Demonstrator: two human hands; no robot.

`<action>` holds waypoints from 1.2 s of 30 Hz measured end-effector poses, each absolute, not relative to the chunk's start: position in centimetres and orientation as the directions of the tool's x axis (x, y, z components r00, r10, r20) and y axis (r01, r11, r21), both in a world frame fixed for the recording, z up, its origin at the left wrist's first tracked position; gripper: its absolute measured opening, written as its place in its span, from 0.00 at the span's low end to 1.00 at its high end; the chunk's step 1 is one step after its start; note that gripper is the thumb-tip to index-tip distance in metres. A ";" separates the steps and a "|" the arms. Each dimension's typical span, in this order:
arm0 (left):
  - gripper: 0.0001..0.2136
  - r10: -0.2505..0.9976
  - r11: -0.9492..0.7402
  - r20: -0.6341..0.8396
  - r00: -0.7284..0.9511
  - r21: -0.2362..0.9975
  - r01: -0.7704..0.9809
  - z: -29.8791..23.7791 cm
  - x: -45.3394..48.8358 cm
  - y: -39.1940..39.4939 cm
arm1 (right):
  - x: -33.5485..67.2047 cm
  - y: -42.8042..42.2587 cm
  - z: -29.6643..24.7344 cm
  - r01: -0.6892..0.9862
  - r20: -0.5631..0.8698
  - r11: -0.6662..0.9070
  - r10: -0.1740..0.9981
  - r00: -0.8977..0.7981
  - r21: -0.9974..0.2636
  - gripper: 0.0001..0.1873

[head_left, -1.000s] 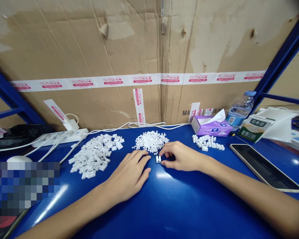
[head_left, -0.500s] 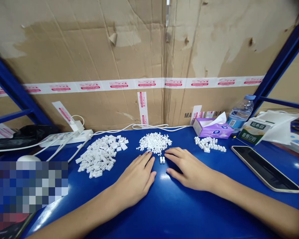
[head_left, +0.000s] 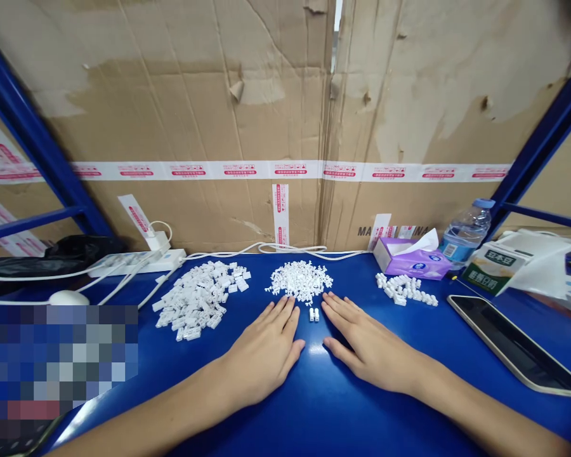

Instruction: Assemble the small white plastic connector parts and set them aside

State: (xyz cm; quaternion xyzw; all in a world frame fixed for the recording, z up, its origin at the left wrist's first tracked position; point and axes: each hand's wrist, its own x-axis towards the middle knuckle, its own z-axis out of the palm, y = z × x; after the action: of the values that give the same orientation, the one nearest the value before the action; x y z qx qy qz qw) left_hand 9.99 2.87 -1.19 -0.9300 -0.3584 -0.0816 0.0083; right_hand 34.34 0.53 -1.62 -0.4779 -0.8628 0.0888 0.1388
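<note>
My left hand (head_left: 269,346) lies flat on the blue table (head_left: 304,419), palm down and fingers stretched, with nothing in it. My right hand (head_left: 366,343) rests the same way, thumb apart from the fingers. Between the two hands stands a pair of small white plastic pieces (head_left: 314,315), close together and touched by neither hand. Just beyond my fingertips is a heap of tiny white parts (head_left: 299,279). To the left spreads a larger pile of white rectangular plastic housings (head_left: 195,301). At the right lies a smaller group of white pieces (head_left: 406,289) like the pair.
A smartphone (head_left: 516,346) lies at the right, near a green and white carton (head_left: 495,266). Behind are a purple tissue pack (head_left: 413,260) and a water bottle (head_left: 467,231). A power strip (head_left: 137,261) with white cables sits back left. Cardboard (head_left: 209,127) walls the back.
The camera view has shifted slightly, so the scene sits a little lower and to the right. My right hand's fingers have straightened and flattened, a bit farther from the pair of white pieces.
</note>
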 end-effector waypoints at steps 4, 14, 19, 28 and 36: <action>0.26 0.676 -0.734 0.137 0.724 0.040 0.678 -0.9 10.1 2.7 | 34.3 0.5 -1.5 0.804 0.120 0.514 0.856 -0.503 -0.300 0.36; 0.26 0.665 -0.740 0.173 0.727 0.015 0.673 -1.0 9.9 2.9 | 34.1 0.3 -0.7 0.735 0.256 0.602 0.798 -0.546 -0.310 0.30; 0.26 0.655 -0.748 0.219 0.723 0.048 0.662 -1.2 9.7 2.9 | 34.2 1.0 0.1 0.676 0.333 0.662 0.748 -0.574 -0.323 0.13; 0.27 0.670 -0.739 0.134 0.731 0.019 0.674 -0.2 9.9 2.9 | 38.9 4.0 0.7 0.814 0.298 0.503 0.856 -0.422 -0.292 0.05; 0.26 0.646 -0.758 0.200 0.737 0.055 0.650 -0.4 9.5 3.1 | 43.9 5.4 1.4 0.961 0.256 0.274 0.932 -0.255 -0.042 0.08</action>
State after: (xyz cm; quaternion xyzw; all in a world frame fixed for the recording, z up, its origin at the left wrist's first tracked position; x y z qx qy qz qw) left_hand 9.48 3.12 -0.41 -0.9318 -0.3475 -0.1040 0.0094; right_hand 43.89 5.41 1.41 -0.5993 -0.7897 -0.0612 0.1157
